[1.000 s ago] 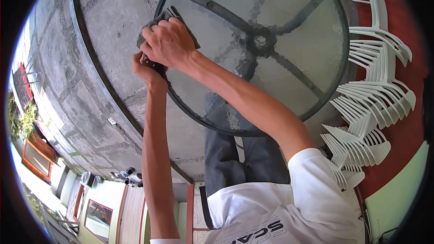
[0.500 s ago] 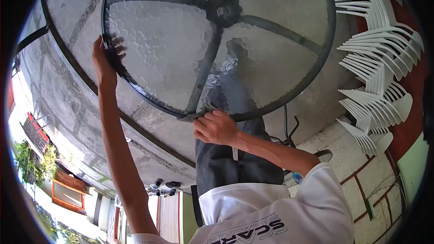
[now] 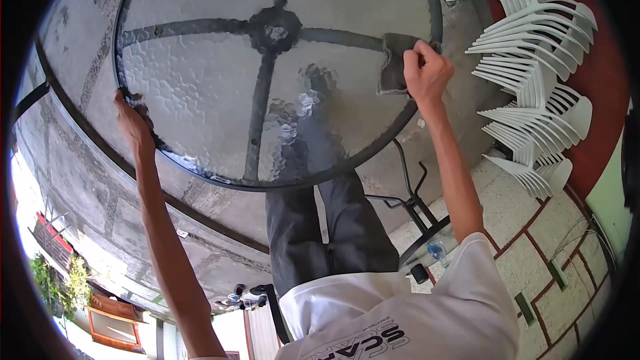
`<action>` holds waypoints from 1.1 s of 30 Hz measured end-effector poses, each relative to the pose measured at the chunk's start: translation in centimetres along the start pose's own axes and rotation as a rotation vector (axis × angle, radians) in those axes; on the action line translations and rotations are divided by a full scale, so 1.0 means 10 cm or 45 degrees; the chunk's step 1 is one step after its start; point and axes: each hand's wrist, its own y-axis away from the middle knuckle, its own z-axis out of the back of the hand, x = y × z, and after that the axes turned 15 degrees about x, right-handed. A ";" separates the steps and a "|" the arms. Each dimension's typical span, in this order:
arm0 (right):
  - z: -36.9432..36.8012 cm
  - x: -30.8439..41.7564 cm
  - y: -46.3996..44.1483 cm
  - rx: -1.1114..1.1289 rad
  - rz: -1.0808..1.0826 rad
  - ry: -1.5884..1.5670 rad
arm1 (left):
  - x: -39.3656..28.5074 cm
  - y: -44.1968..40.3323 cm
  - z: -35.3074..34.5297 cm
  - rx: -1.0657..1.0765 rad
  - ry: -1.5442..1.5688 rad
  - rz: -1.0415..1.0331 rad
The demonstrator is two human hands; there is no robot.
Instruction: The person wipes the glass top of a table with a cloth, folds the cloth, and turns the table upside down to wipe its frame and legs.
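In front of me is a round glass table [image 3: 200,100] with a rippled top, a dark rim and dark spokes meeting at a central hub. My left hand [image 3: 135,127] grips the rim on the left side, its fingers partly seen through the glass. A grey-brown cloth [image 3: 393,60] lies against the glass near the right rim. My right hand [image 3: 429,73] is closed on the cloth's right edge, with the fingers curled.
Stacked white plastic chairs [image 3: 533,40] stand on the right. Dark metal legs [image 3: 413,193] show below the table on the right, near a clear plastic bottle [image 3: 437,251]. A dark rail [image 3: 93,137] curves along the left over the concrete floor [image 3: 73,93].
My right hand has moved with the cloth from the near rim to the right rim. In view, the table and my left hand sit further left.
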 end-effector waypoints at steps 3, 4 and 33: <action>-0.02 -0.04 -0.57 -0.067 -0.067 0.057 | 0.01 -0.04 -0.01 -0.015 0.046 0.020; -0.03 -0.01 -0.76 -0.075 -0.080 0.077 | 0.03 -0.06 0.00 -0.012 0.059 0.016; -0.16 1.34 -0.16 0.658 0.622 -0.103 | -0.02 -0.06 0.04 0.024 0.102 0.076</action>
